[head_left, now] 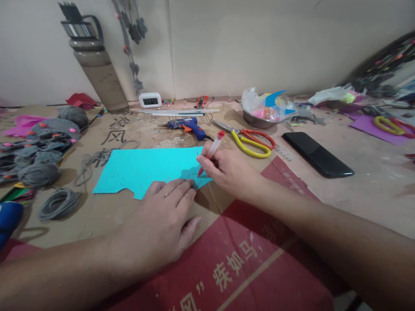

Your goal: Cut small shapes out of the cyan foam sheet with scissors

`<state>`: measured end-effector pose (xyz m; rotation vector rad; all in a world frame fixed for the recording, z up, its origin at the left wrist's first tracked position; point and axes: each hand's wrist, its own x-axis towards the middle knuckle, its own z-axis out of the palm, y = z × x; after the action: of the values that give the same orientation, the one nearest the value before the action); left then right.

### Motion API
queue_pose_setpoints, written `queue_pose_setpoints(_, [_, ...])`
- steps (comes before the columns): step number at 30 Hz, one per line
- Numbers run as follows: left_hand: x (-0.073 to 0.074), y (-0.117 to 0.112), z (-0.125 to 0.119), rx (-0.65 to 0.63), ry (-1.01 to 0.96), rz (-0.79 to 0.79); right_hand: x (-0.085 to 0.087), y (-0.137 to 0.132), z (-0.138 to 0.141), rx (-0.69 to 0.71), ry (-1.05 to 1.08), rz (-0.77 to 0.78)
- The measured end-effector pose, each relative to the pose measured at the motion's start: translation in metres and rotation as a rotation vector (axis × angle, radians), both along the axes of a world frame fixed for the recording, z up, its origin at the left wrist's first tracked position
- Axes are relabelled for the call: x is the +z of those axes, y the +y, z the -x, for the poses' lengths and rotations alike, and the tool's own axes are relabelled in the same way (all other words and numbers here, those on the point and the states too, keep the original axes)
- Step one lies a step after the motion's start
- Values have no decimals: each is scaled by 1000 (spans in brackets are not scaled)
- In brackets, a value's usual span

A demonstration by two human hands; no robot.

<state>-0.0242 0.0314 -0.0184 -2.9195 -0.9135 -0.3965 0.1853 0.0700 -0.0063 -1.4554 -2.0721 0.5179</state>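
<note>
A bright turquoise sheet (142, 166) with a notch cut in its near edge lies on the cardboard. My left hand (170, 211) rests palm down over the sheet's near edge, fingers stretched out and thumb apart. Pinched in my right hand (223, 166) is a pen (213, 147) with a red cap end and a clear barrel, tilted so its tip meets the right part of the sheet near my left fingertips. Thin marks show on the sheet around the tip. My right hand hides the sheet's right end.
Behind the sheet lie a blue glue gun (191, 126) and scissors (249, 140) with red and yellow handles. A black phone (317, 154) is to the right. Grey yarn (60, 203) lies left, a tall bottle (100, 71) behind. A metal bowl (257, 121) holds plastic scraps.
</note>
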Motion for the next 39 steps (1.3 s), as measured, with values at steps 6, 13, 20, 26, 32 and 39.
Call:
queue_pose_setpoints(6, [0,0,0,2,-2,-3,2,0,0,-8,-33,-3])
queue_pose_setpoints(13, [0,0,0,10,-3,24,4,-1,1,-21,-51,8])
queue_pose_setpoints(20, [-1,0,1,10,-4,20,6,-2,2,-41,-69,28])
queue_pose_setpoints(26, [0,0,0,8,6,23,6,-3,2,-48,-57,23])
queue_pose_setpoints(32, [2,0,-1,0,11,10,6,-3,2,-42,-59,10])
queue_pose_setpoints(39, [1,0,-1,-5,-1,18,8,-4,3,-41,-88,0])
